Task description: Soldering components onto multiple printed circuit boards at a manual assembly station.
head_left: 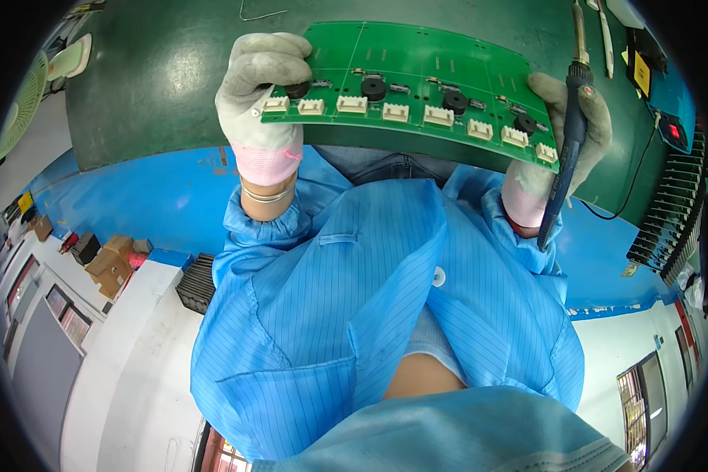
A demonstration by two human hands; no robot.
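A long green circuit board panel (417, 63) with white connectors and round black parts along its near edge is held level above the dark green bench mat (149, 86). My left hand (261, 90), in a grey glove, grips the panel's left end. My right hand (562, 134), also gloved, holds the right end and at the same time a blue-handled soldering iron (568, 145) whose metal tip points away from me. Blue sleeves cover both forearms.
A black rack with ribbed slots (672, 212) stands at the right, beside a blue box with a red light (672, 126). The iron's black cable (637, 177) runs across the mat. A pale fan (23, 102) sits at far left. Tools (606, 35) lie at the top right.
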